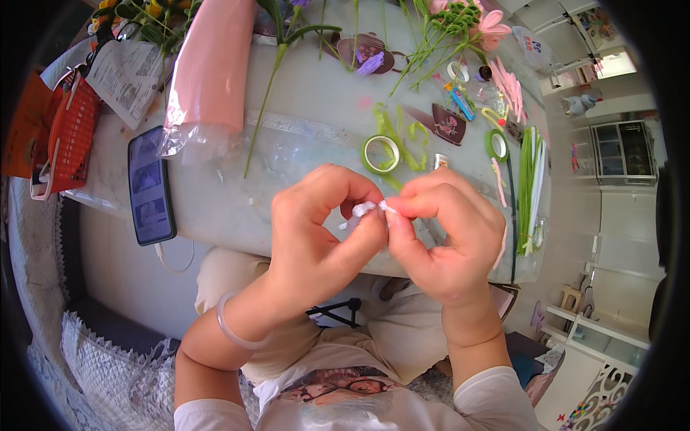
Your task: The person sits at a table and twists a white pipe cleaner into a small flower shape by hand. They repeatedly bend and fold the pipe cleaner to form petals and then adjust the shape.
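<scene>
Pinched between my fingertips is a small white fuzzy piece (pixel 363 208), apparently a bent chenille stem. My left hand (pixel 299 237) grips its bunched part between thumb and forefinger. From the other side, the thumb and forefinger of my right hand (pixel 455 234) hold its narrow end, and the fingertips of both hands nearly meet. Fingers hide part of the piece. Just beyond my hands, a roll of green floral tape (pixel 381 154) lies on the table near loose green tape strips (pixel 414 159). A small white-capped item (pixel 441 160) stands behind my right hand.
Green and white chenille stems (pixel 528 194) lie at the right, by a second green tape roll (pixel 496 145). Pink stems (pixel 506 89) and handmade flowers (pixel 490 29) are farther back. A phone (pixel 151 186), pink wrapping roll (pixel 213 70) and red basket (pixel 70 134) occupy the left.
</scene>
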Demonstrator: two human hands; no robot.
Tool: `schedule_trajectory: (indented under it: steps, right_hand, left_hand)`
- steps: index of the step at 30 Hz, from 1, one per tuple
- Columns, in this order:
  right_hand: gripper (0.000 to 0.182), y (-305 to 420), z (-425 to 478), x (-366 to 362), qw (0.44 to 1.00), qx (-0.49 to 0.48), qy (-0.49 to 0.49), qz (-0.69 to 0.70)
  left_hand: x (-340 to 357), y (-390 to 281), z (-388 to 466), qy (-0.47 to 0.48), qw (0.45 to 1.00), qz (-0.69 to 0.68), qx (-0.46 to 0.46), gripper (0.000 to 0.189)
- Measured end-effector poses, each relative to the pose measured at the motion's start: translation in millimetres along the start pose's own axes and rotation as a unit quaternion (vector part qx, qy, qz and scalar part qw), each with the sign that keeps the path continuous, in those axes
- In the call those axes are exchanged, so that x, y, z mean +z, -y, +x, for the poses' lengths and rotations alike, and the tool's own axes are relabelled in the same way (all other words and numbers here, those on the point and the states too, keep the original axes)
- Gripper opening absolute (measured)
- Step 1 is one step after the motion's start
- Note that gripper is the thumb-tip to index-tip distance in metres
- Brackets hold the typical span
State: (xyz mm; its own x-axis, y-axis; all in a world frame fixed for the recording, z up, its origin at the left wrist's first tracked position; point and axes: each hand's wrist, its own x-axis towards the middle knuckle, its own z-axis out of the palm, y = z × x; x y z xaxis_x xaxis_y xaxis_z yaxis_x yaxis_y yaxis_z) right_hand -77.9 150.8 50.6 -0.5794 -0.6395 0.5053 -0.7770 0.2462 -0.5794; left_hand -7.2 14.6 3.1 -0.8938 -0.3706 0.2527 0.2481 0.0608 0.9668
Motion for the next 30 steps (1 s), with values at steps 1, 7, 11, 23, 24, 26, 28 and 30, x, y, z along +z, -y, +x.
schedule_trajectory:
  steps: [1, 7, 11, 23, 24, 26, 28, 30]
  right_hand:
    - [0.011, 0.6, -0.7, 1.3, 1.000, -0.008, -0.003, -0.009]
    - [0.012, -16.9, 8.8, -12.6, 0.965, 0.151, 0.036, 0.212]
    - [0.021, -17.8, 2.1, 2.0, 0.926, 0.187, 0.111, 0.308]
    - [0.015, -14.2, -0.3, 6.8, 0.875, 0.231, 0.096, 0.416]
    - [0.016, -11.4, 0.0, 7.0, 0.874, 0.243, 0.093, 0.411]
    - [0.015, -11.7, -2.6, 8.7, 0.895, 0.212, 0.078, 0.385]
    - [0.014, -14.5, -5.0, 9.1, 0.914, 0.186, 0.073, 0.354]
    - [0.012, -18.9, -7.4, 7.1, 0.931, 0.164, 0.076, 0.318]
  left_hand:
    - [0.2, -0.4, -0.4, -0.004, 1.000, 0.002, -0.002, 0.009]
    - [-9.1, -9.8, 4.4, 0.013, 0.944, -0.262, -0.197, 0.008]
    - [-13.1, -5.6, 6.4, 0.017, 0.928, -0.318, -0.195, 0.015]
    - [-32.2, -2.1, 0.9, 0.095, 0.909, -0.325, -0.243, 0.016]
    - [-31.7, -4.1, 0.7, 0.089, 0.904, -0.334, -0.251, 0.015]
    - [-29.4, -4.3, 0.0, 0.086, 0.896, -0.350, -0.258, 0.013]
    - [-25.5, -1.4, -0.3, 0.096, 0.889, -0.366, -0.257, 0.012]
    - [-23.0, -1.5, 0.0, 0.109, 0.891, -0.365, -0.248, 0.011]
